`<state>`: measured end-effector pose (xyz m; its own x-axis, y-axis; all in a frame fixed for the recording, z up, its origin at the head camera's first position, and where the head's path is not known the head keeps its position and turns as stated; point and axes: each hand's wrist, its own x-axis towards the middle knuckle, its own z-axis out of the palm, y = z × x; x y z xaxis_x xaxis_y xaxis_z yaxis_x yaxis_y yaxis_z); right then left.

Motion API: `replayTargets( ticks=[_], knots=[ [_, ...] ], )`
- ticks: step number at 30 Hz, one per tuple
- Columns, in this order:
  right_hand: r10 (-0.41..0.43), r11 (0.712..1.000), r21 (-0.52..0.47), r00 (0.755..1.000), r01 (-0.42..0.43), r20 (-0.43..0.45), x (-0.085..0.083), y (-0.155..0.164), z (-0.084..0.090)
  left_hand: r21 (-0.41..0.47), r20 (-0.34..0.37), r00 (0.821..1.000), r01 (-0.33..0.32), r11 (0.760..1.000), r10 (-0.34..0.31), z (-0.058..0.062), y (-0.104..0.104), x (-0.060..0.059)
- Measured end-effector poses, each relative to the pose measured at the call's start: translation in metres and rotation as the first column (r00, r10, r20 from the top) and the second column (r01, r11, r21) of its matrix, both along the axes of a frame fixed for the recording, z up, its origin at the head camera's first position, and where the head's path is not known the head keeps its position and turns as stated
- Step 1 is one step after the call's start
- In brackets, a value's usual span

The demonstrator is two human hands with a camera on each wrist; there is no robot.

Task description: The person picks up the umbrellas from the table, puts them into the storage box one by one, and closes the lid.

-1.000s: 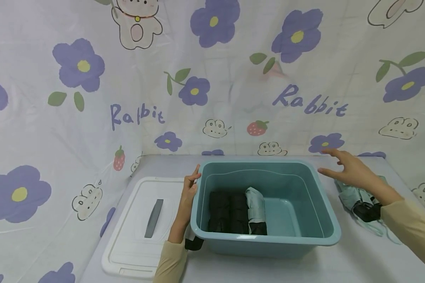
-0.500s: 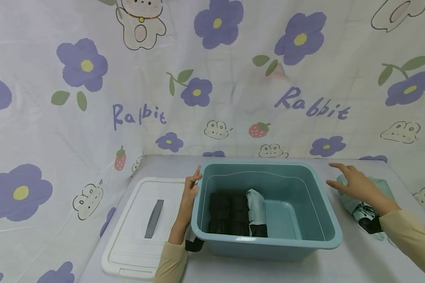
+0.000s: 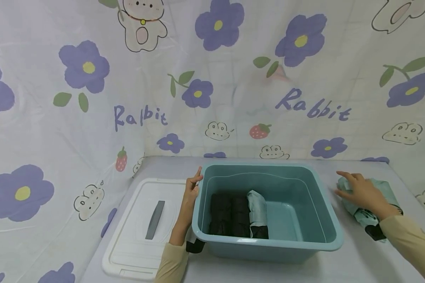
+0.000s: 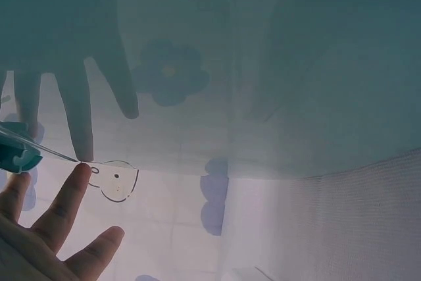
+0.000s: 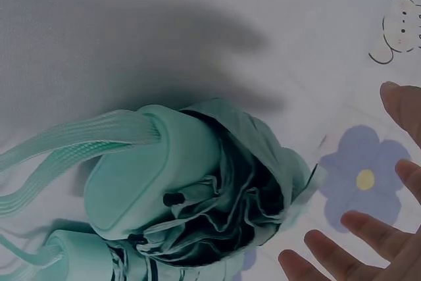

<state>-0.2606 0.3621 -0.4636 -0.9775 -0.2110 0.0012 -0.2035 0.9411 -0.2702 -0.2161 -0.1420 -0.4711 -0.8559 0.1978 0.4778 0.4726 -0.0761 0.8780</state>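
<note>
A white lid [image 3: 141,224] with a grey handle strip [image 3: 155,214] is laid flat on the bench [image 3: 357,259]. Behind the lid, and also to its left, a printed curtain [image 3: 134,78] is hung, and the bench is covered by the same pale cloth. On the curtain, purple flowers, strawberries, small rabbit faces and the word "Rabbit" are seen.

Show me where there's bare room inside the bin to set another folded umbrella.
The teal bin is free on its right: bare floor lies between the grey-green folded umbrella and the right wall. Its left is crowded by the black folded umbrellas, side by side. The left hand rests on the left rim; the right hand is on the mint umbrella outside.
</note>
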Motion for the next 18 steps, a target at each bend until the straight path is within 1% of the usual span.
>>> replayTargets(
  ticks=[3,7,9,12,14,18],
  knots=[
    [0.004,1.0,0.005,1.0,-0.004,-0.005,-0.002,0.004,-0.009,0.011,0.003,1.0,0.004,1.0,-0.004,-0.004,-0.001,-0.002],
    [0.022,1.0,0.016,1.0,-0.022,-0.02,-0.004,0.008,-0.016,0.013,-0.005,1.0,-0.002,1.0,0.002,-0.017,-0.002,-0.009],
    [0.017,1.0,0.022,1.0,-0.017,-0.004,-0.004,0.009,-0.018,0.009,-0.011,1.0,-0.01,1.0,0.01,-0.023,-0.003,-0.012],
    [0.01,1.0,0.026,1.0,-0.01,0.018,-0.003,0.011,-0.018,0.007,-0.016,1.0,-0.014,1.0,0.014,-0.027,-0.003,-0.015],
    [-0.002,1.0,0.026,1.0,0.001,0.027,-0.002,0.013,-0.02,0.005,-0.014,1.0,-0.013,1.0,0.013,-0.026,-0.003,-0.014],
    [-0.014,0.999,0.03,1.0,0.014,0.018,-0.003,0.018,-0.027,0.01,0.0,1.0,-0.001,1.0,0.001,-0.015,-0.002,-0.008]
  ],
)
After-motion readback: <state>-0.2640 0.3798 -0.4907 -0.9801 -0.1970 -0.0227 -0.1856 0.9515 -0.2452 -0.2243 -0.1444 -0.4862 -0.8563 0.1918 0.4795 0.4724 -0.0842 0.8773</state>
